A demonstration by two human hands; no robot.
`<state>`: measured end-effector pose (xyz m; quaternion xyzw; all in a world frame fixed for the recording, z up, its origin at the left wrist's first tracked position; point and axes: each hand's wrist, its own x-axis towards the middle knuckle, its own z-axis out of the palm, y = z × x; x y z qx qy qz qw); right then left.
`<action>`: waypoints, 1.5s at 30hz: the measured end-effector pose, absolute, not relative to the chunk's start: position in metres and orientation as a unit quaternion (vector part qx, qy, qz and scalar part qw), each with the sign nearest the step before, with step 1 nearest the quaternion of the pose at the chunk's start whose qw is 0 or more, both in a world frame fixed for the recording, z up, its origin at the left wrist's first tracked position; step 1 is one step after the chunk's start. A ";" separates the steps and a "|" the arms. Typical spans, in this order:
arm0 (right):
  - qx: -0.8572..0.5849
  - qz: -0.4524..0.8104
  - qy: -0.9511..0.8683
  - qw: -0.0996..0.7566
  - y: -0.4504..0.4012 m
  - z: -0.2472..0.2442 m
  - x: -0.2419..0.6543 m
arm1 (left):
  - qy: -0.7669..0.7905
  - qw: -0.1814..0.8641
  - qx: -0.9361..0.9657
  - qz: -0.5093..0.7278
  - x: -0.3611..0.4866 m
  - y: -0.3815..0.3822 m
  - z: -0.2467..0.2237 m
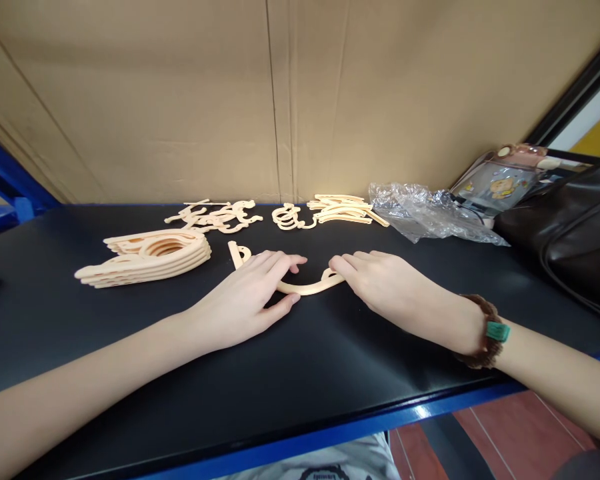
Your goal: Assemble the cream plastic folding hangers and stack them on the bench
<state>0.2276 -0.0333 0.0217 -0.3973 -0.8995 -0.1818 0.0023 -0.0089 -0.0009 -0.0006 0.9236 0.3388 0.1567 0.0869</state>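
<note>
A curved cream plastic hanger piece (310, 289) lies low over the black table, in both my hands. My left hand (247, 293) grips its left part, with the thumb on the near side and the fingers over the top. The piece's left end, with a small loop, shows beyond the knuckles. My right hand (385, 280) pinches the right end, and the fingers hide that tip. To the left of my left hand is a neat stack of cream hanger frames (150, 257).
Loose curved cream pieces (220, 217), cream hooks (287, 217) and a pile of straight cream bars (345, 209) lie along the back. Crumpled clear plastic bags (430, 210) and a dark leather bag (570, 227) sit at the right. Cardboard (205, 100) walls the table's rear.
</note>
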 end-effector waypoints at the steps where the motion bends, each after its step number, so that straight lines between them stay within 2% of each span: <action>1: -0.397 -0.184 -0.899 0.005 -0.033 0.021 0.228 | 0.331 0.086 0.926 0.161 -0.008 -0.001 0.000; 15: -0.421 -0.217 -0.880 0.030 -0.028 0.016 0.231 | 0.238 0.044 0.959 0.145 -0.008 -0.003 0.003; 21: -0.453 -0.254 -0.855 0.009 -0.025 0.021 0.236 | 0.325 0.023 0.929 0.176 -0.012 0.002 0.003; 27: -0.499 -0.270 -0.824 -0.001 -0.019 0.018 0.240 | 0.363 0.067 0.918 0.147 -0.014 0.007 0.003; 32: -0.449 -0.239 -0.861 0.011 -0.014 0.014 0.238 | 0.314 0.093 0.933 0.147 -0.015 0.007 0.002; 39: -0.320 -0.139 -0.934 0.071 -0.012 0.009 0.232 | 0.266 0.149 0.934 0.186 -0.015 0.003 -0.001; 45: -0.335 -0.070 -0.933 0.112 -0.011 0.012 0.231 | 0.278 0.096 0.934 0.203 -0.012 0.002 0.003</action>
